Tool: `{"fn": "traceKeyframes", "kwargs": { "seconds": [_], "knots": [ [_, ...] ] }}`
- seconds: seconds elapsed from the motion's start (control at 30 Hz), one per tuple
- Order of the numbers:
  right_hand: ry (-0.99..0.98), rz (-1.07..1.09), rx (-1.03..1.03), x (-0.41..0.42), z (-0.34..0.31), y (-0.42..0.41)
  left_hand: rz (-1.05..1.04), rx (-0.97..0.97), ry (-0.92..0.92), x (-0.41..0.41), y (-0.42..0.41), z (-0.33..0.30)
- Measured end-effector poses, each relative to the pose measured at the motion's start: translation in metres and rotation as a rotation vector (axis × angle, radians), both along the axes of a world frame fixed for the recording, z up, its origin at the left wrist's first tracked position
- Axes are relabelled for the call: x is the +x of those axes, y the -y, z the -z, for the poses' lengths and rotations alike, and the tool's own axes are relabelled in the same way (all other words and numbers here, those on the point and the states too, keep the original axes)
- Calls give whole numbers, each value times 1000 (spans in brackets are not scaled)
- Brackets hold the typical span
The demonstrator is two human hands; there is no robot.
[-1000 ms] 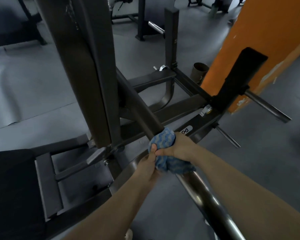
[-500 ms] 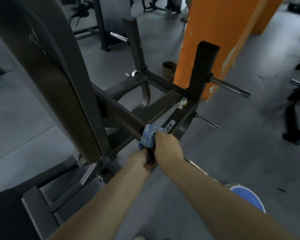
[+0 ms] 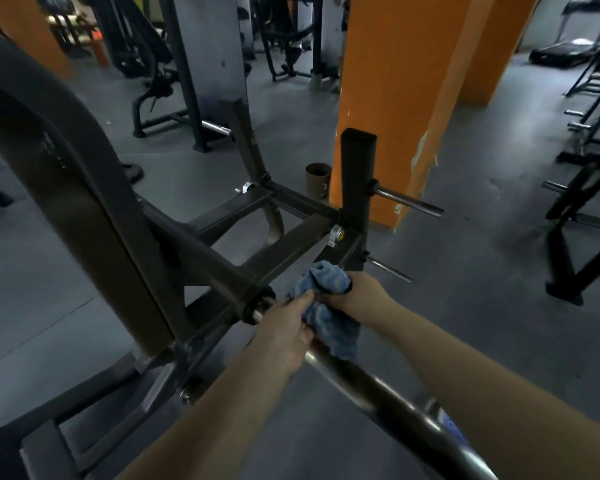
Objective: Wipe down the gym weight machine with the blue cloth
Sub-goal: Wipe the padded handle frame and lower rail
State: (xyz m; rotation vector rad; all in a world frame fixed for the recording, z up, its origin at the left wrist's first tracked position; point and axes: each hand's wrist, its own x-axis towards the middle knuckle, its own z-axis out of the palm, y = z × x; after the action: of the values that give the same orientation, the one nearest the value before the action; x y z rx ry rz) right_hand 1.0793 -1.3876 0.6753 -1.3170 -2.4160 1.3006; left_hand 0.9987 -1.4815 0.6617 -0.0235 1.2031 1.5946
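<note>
Underfoot, grey gym floor (image 3: pixel 465 271), orange pillar (image 3: pixel 395 98)

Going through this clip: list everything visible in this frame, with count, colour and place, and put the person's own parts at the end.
blue cloth: one, blue, bunched over the shiny bar at centre.
shiny bar: one, chrome, runs from centre to the lower right.
weight machine frame: one, dark grey, fills the left and centre.
upright post: one, black, centre, with two steel pegs sticking out to the right.
pillar: one nearest, orange, behind the post; more orange further back.
cup: one, brown, on the floor at the pillar's base.
other machines: several, dark, at the back and right.
left hand: grip around the bar, pinching the cloth.
right hand: grip on the cloth's top.
</note>
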Motion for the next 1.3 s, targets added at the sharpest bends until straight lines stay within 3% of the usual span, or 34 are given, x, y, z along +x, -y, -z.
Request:
{"fn": "traceKeyframes", "kwargs": {
  "seconds": [0.37, 0.53, 1.07, 1.3],
  "knots": [
    [-122, -77, -71, 209, 1, -106, -96, 72, -118, 197, -106, 15],
    [-199, -78, -130, 259, 14, -143, -146, 32, -118, 245, -141, 15],
    [-368, -57, -259, 191, 64, -279, -289, -99, -140, 176, -258, 40],
    [-314, 1, -167, 130, 99, -311, -421, -199, -143, 131, -295, 64]
  ]
}}
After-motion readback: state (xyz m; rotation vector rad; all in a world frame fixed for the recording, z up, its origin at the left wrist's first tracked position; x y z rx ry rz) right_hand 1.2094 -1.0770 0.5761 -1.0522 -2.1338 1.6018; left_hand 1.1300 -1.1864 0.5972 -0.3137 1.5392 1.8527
